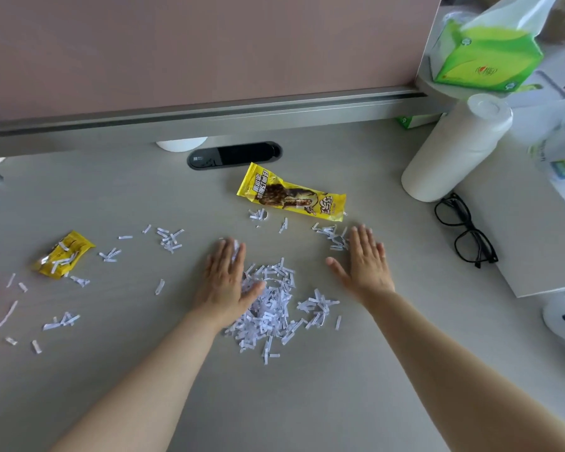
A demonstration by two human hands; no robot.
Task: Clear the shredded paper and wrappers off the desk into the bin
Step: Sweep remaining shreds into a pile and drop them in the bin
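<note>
Shredded paper [268,308] piled between flat, open-fingered hands; yellow wrapper [291,194], glasses [465,230] nearby.

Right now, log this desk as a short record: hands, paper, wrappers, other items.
left hand: flat, open, against the main shred pile
right hand: flat, open, beside scattered shreds
long yellow wrapper: beyond the hands, on the desk
small yellow wrapper: far left, shreds lying on it
glasses: right, near the white roll
bin: not in view
</note>
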